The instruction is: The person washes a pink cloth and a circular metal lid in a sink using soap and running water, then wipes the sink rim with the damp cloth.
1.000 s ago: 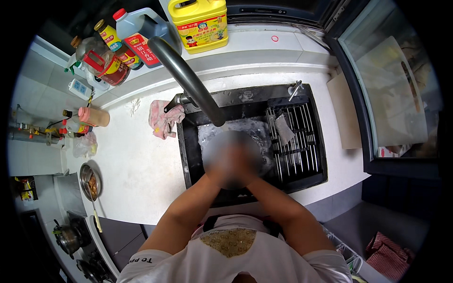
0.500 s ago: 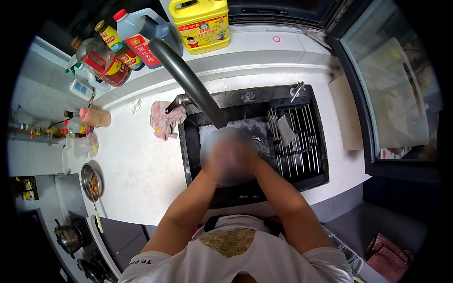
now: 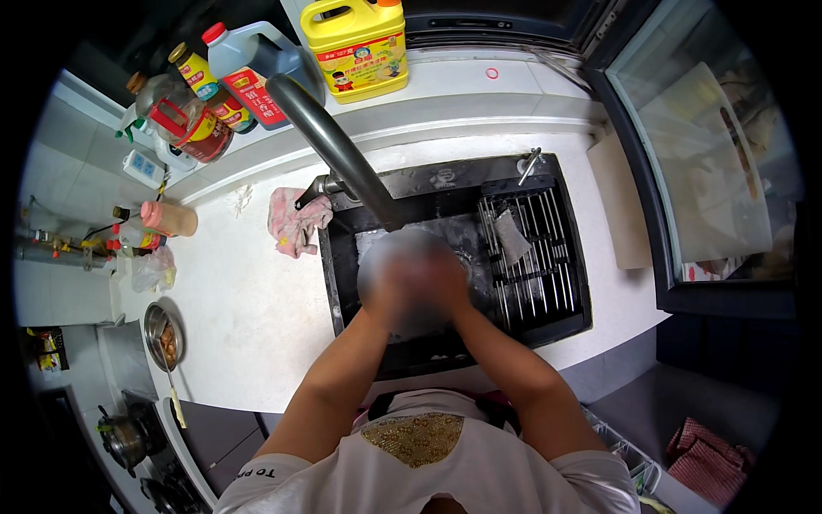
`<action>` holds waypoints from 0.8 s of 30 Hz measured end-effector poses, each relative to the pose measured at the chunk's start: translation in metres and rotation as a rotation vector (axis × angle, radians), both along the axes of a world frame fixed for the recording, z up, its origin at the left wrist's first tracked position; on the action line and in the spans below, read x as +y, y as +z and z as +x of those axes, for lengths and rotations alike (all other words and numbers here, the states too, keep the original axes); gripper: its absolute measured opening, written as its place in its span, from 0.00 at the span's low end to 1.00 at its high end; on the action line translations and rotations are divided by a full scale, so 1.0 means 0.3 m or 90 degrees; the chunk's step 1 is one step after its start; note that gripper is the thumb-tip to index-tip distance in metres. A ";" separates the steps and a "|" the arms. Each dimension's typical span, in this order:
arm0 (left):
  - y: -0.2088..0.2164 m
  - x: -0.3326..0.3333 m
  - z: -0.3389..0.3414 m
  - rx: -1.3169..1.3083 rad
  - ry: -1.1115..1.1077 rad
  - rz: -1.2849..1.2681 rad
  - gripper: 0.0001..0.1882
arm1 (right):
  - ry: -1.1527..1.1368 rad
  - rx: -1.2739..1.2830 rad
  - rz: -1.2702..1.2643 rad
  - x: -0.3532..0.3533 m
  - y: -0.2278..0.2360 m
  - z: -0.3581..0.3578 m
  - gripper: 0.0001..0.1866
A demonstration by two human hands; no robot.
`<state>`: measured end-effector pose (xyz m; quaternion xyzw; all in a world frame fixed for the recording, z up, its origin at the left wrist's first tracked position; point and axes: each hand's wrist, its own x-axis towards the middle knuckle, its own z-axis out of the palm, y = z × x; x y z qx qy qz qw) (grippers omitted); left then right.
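Both my forearms reach forward over the black sink (image 3: 571, 325). My left hand (image 3: 387, 289) and my right hand (image 3: 449, 289) are close together in its left part, just below the spout of the dark faucet (image 3: 338, 150). A round blurred patch covers both hands. It hides their fingers and anything they may hold or touch. Wet, whitish suds show on the sink floor around the patch. To the right of my hands, a metal-rod drying rack (image 3: 548, 283) spans the sink, with a small grey cloth or pad (image 3: 512, 237) on it.
A pink rag (image 3: 297, 223) lies left of the faucet. A metal bowl (image 3: 161, 336) with brown food and a handled utensil stands at the counter's left edge. Bottles and a yellow jug (image 3: 360, 60) line the ledge behind. An open window frame (image 3: 638, 171) juts in at right.
The whole view has shifted slightly, so the sink and bottles sit a little further left. My hands remain together under the faucet; finger movement is hidden by the blur.
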<state>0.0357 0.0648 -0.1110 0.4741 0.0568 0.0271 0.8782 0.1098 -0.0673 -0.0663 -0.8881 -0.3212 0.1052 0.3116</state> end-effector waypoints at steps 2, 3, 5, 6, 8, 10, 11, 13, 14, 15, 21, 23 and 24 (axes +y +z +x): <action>-0.001 -0.021 0.013 0.013 -0.004 -0.061 0.17 | -0.032 -0.002 0.118 0.004 0.002 -0.081 0.15; 0.001 -0.028 0.014 0.022 -0.007 -0.107 0.17 | -0.036 -0.009 0.165 0.007 0.019 -0.113 0.15; -0.002 -0.066 0.017 0.068 -0.002 -0.247 0.18 | -0.059 -0.004 0.218 0.003 0.030 -0.141 0.14; 0.011 -0.086 0.022 0.099 0.004 -0.332 0.18 | -0.120 0.027 0.182 0.008 0.013 -0.132 0.14; 0.041 -0.109 0.032 0.156 0.034 -0.487 0.19 | -0.226 0.080 0.147 0.000 -0.015 -0.118 0.13; 0.078 -0.112 0.030 0.192 0.069 -0.572 0.20 | -0.177 0.028 0.207 0.001 0.037 -0.159 0.12; 0.093 -0.113 0.026 0.209 0.079 -0.588 0.20 | -0.132 -0.010 0.247 -0.002 0.081 -0.189 0.12; 0.127 -0.131 0.037 0.260 0.099 -0.582 0.19 | -0.031 -0.041 0.312 -0.012 0.177 -0.194 0.11; 0.142 -0.144 0.049 0.288 0.103 -0.571 0.18 | -0.097 0.019 0.232 -0.008 0.124 -0.176 0.11; 0.164 -0.152 0.061 0.318 0.105 -0.554 0.17 | -0.166 0.079 0.155 0.001 0.033 -0.154 0.11; -0.133 -0.119 0.003 0.166 0.138 0.024 0.13 | -0.167 0.011 0.297 0.010 0.059 -0.150 0.09; -0.152 -0.110 -0.003 0.108 0.091 -0.360 0.13 | -0.093 -0.028 0.240 0.007 0.032 -0.163 0.09; -0.074 -0.119 0.018 0.100 0.042 -0.709 0.12 | -0.120 0.001 0.120 0.001 -0.048 -0.137 0.09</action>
